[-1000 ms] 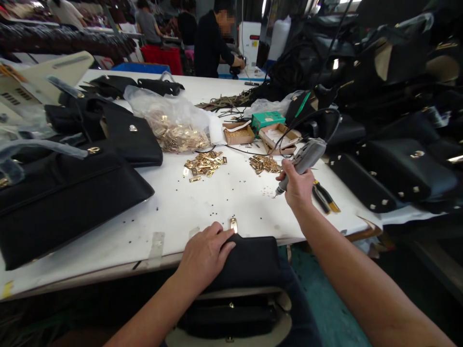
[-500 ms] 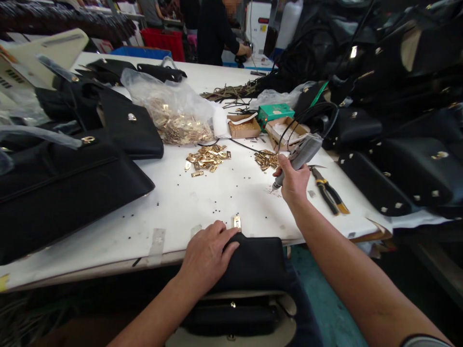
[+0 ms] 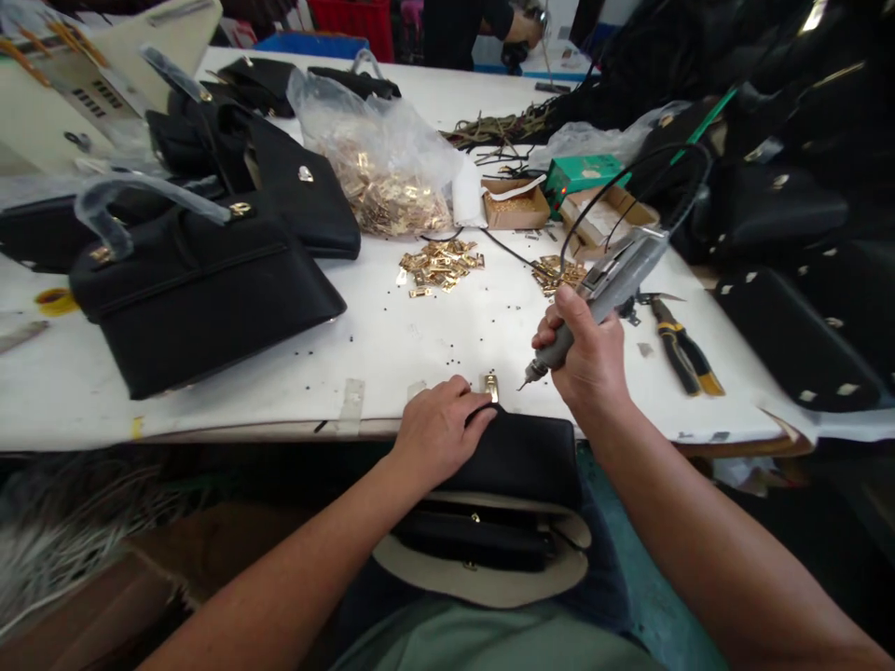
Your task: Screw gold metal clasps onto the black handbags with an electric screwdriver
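My right hand (image 3: 591, 359) is wrapped round a grey electric screwdriver (image 3: 615, 280), its thin bit pointing down and left above the white table. The tip is a little to the right of a gold metal plate (image 3: 490, 386) at the tip of a black handbag's flap (image 3: 528, 452). My left hand (image 3: 440, 429) pinches the flap's edge by that plate, thumb on the near side. Below, in my lap, the handbag's body (image 3: 482, 589) gapes, showing a beige lining and a black inner pocket with gold fittings.
Gold plates lie in a pile (image 3: 440, 267), with more in a clear plastic bag (image 3: 392, 177). Behind are a small cardboard box (image 3: 517, 210) and a green box (image 3: 584, 175). Pliers (image 3: 685, 349) lie at right. Finished-looking black handbags (image 3: 216, 289) flank the table. A person works at the far side.
The screwdriver has come nearer to the gold plate on the flap. My left hand keeps its hold on the flap. The view has tilted down and shifted left.
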